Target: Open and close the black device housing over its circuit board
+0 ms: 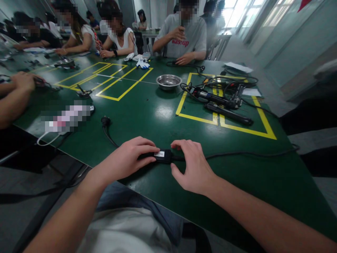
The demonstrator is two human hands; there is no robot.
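In front of me on the green table (152, 112) lies a small black box (165, 157) with a white printed label, set in line on a black cord (237, 154). My left hand (137, 153) is closed on the left end of this box, fingers on the far side and thumb on the near side. Just right of the box, my right hand (192, 165) is open, thumb and curved fingers apart around the cord without visibly gripping it. Left of my left hand, the cord ends in a black plug (105, 122). My palms hide parts of the cord.
A metal bowl (169, 82) stands ahead. Black tools with tangled cables (223, 100) lie inside yellow tape at right. A blurred-out pink-and-white item (70, 117) is at left. White-and-blue gloves (142, 63) lie farther back. Several people sit around the table; one person's arm (15, 95) reaches in at left.
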